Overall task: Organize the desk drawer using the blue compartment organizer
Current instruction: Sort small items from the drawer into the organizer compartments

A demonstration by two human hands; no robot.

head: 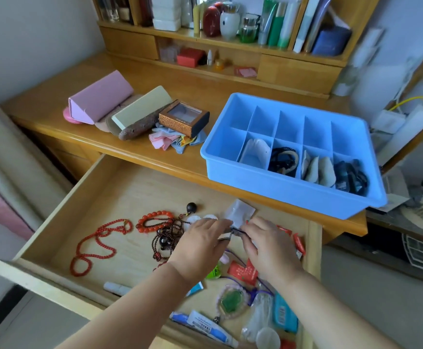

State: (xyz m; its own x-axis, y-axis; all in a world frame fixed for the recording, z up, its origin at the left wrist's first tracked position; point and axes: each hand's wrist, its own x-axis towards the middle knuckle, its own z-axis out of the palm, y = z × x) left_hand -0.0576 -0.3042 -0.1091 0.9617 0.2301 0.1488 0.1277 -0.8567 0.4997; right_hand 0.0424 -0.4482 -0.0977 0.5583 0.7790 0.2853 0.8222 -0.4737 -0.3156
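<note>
While both hands hover over the drawer [54, 238], my left hand [200, 244] and right hand [268, 244] pinch a small metal clip [236, 232] between them.

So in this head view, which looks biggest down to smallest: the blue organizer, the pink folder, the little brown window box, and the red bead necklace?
1. blue organizer
2. pink folder
3. red bead necklace, though it lies nearer the camera, so this place is unsure
4. brown window box
</note>
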